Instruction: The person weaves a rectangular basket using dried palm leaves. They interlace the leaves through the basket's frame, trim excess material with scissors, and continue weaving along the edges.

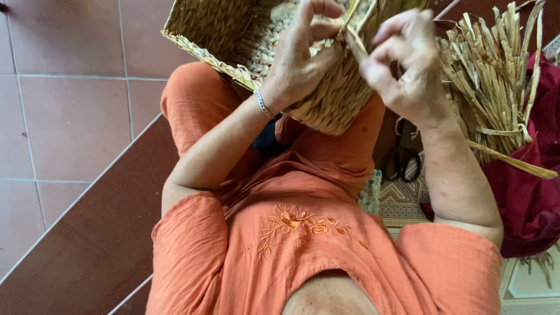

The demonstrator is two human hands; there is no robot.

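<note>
While the woven basket (233, 35) rests on the orange-clad lap, the left hand (300, 64) pinches a straw strand (350, 32) at its rim; the right hand (402, 64) closes on the same strand (just right of the basket), the dried-straw bundle (490, 76) beyond.

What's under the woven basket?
Under the woven basket is the person's lap in orange clothes and a dark blue patch. The basket covers anything more.
</note>
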